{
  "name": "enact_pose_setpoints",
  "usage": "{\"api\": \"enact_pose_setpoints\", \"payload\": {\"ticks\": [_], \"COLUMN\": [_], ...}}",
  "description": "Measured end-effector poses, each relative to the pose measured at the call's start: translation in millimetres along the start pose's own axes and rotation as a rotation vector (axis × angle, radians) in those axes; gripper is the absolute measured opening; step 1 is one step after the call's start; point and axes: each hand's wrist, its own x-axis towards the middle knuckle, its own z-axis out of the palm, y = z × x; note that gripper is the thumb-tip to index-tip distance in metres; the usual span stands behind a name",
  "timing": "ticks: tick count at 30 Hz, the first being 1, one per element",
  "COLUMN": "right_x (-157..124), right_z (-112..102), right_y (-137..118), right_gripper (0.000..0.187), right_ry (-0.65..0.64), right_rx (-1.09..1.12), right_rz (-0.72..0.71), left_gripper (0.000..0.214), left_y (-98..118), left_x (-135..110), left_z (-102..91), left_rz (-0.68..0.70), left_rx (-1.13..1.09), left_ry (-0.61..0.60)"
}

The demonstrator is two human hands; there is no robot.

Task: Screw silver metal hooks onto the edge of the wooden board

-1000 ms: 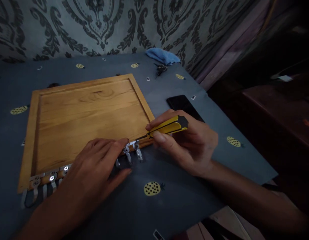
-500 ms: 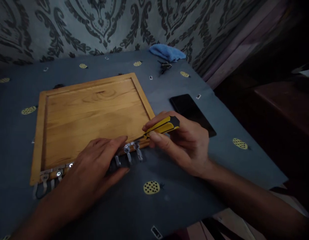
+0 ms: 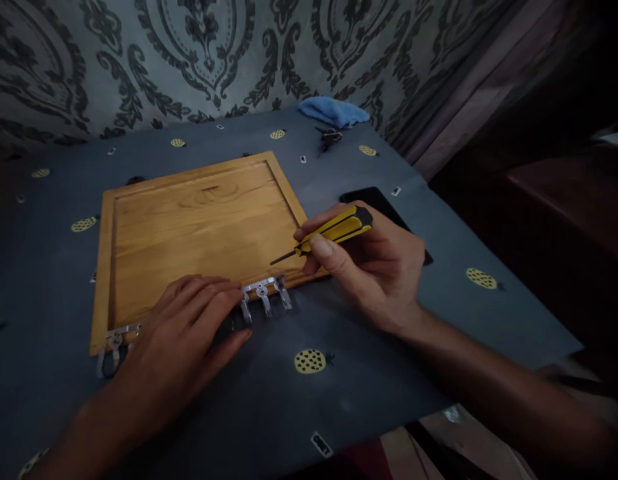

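Observation:
A shallow wooden framed panel (image 3: pixel 203 227) lies on the table, with a metal hook rail (image 3: pixel 263 288) along its front edge. Several of the rail's hooks stick out towards me. My left hand (image 3: pixel 189 327) is closed over the middle of the rail, fingers across it on the wood and thumb on the near side; it hides that stretch. In my right hand (image 3: pixel 369 267), a small screwdriver (image 3: pixel 339 230) with a yellow and black handle is pinched between thumb and fingers. The screwdriver's tip points left, just above the panel's front right part, apart from the rail.
Partly behind my right hand lies a black phone (image 3: pixel 379 200). Further back are a blue cloth (image 3: pixel 333 111) and a small dark object (image 3: pixel 329 138). The blue tablecloth (image 3: pixel 389 400) has pineapple prints, and a patterned wall (image 3: pixel 213 53) stands behind the table.
The screwdriver's tip has lifted off the right end of the hook rail as my right hand rose slightly. My left hand stays on the rail. The view has shifted a little.

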Motion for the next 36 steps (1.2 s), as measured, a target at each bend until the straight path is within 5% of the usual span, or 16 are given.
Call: {"api": "enact_pose_setpoints", "payload": {"ticks": [5,14,28,36], "right_x": [3.5,1.5,-1.9,-3.6], "right_z": [5.7,20.6,32.1,29.3], "right_y": [-10.9,-16.5,-8.9,-7.6], "right_gripper": [0.010,0.013,0.025,0.015], "right_ry": [0.017,-0.078,-0.147,-0.153], "right_rx": [0.022,0.053,0.036,0.006], "right_rz": [0.008,0.107,0.158,0.084], "left_gripper": [0.022,0.054,0.053,0.060], "left_y": [-0.8,-8.5,-0.8,-1.8], "left_x": [-0.4,-6.9,-7.0,-5.9], "left_z": [3.1,9.7,17.1,19.8], "left_rz": [0.035,-0.135,-0.146,-0.236], "left_rx": [0.047,-0.018,-0.052,-0.128], "left_ry": [0.039,-0.002,0.084,0.060]}}
